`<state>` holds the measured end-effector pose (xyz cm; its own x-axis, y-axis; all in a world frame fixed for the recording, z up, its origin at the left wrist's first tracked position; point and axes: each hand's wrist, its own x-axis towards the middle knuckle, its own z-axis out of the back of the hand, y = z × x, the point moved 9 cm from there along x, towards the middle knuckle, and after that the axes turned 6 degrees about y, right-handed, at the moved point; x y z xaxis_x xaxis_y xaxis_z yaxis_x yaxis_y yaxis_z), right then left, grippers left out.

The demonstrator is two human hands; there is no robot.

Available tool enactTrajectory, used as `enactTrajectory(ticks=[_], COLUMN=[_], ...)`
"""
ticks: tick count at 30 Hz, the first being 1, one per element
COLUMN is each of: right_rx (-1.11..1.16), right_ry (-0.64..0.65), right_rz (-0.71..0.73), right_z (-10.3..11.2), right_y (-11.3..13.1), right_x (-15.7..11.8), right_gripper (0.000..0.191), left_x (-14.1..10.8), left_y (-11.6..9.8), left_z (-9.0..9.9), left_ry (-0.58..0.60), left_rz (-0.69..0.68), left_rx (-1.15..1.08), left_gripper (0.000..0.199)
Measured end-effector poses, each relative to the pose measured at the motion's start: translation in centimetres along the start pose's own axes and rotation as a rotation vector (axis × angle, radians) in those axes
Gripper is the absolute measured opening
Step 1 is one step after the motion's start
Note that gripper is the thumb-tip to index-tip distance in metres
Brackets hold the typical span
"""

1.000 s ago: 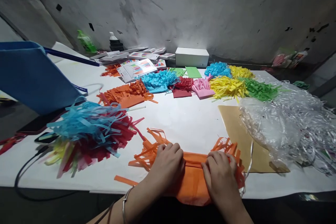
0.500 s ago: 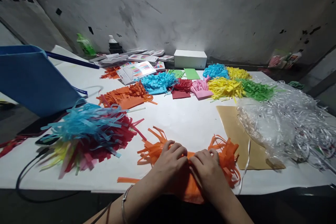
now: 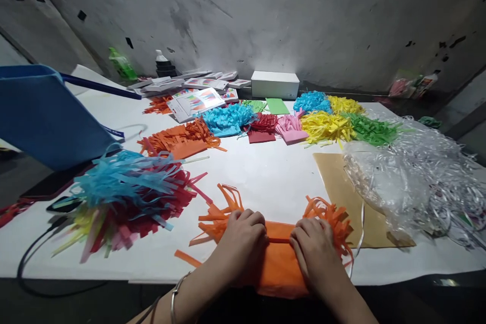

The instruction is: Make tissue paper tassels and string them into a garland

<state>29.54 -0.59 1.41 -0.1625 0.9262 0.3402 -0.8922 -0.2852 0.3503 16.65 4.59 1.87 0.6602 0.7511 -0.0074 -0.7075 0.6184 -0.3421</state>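
Observation:
An orange sheet of tissue paper [image 3: 283,268] with fringed ends lies at the table's front edge, its plain middle part hanging slightly over that edge. A narrow folded strip runs across it between my hands. My left hand [image 3: 246,235] has its fingers curled over the left part of this fold, and the fringe spreads out beyond it. On the right part, my right hand [image 3: 313,240] grips the same fold with bent fingers. Both thumbs are mostly hidden. A loose orange strip [image 3: 187,258] pokes out beside my left forearm.
Blue, red and yellow tissue fringes [image 3: 129,182] are heaped at left beside a blue bin [image 3: 56,116]. Coloured fringe bundles [image 3: 226,119] line the back, near a white box [image 3: 275,85]. Brown card [image 3: 337,187] and clear plastic ribbon [image 3: 417,177] lie at right.
My hands have moved apart along the orange tissue paper, the left one leftward and the right one rightward. More of the fold and the plain middle now shows between them.

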Motion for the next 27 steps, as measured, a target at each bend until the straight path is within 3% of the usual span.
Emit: enactTrajectory(ticks=[4,10,14,18,23,27], right_rx=[-0.111,-0.227,-0.288,-0.336,-0.318,-0.248], right_ry=[0.007,0.023,0.03,-0.021,-0.159,-0.398], right_rz=[-0.07,0.224,0.261,0.264,0.171,-0.007], right_z=[-0.3,-0.4,-0.4,0.0,1.8,5.9], right_y=[0.1,3.2,4.3,4.9,4.6,2.1], right_x=[0.9,0.7,0.9,1.8,2.8,3.1], right_gripper=[0.013,0.022,0.016,0.024,0.021,0.037], left_x=[0.6,1.0,1.4,1.5,-0.5,-0.4], left_y=[-0.3,-2.5,-2.4,-2.2,-3.6,-3.8], left_z=[0.4,-1.4,-1.6,-0.3,0.1,-1.0], left_ry=[0.026,0.028,0.005,-0.005,-0.184,-0.171], left_rz=[0.093,-0.189,-0.209,-0.204,-0.34,-0.297], left_rx=[0.184,0.366,0.384,0.353,0.178,0.141], left_gripper=[0.016,0.014,0.017,0.014,0.015,0.021])
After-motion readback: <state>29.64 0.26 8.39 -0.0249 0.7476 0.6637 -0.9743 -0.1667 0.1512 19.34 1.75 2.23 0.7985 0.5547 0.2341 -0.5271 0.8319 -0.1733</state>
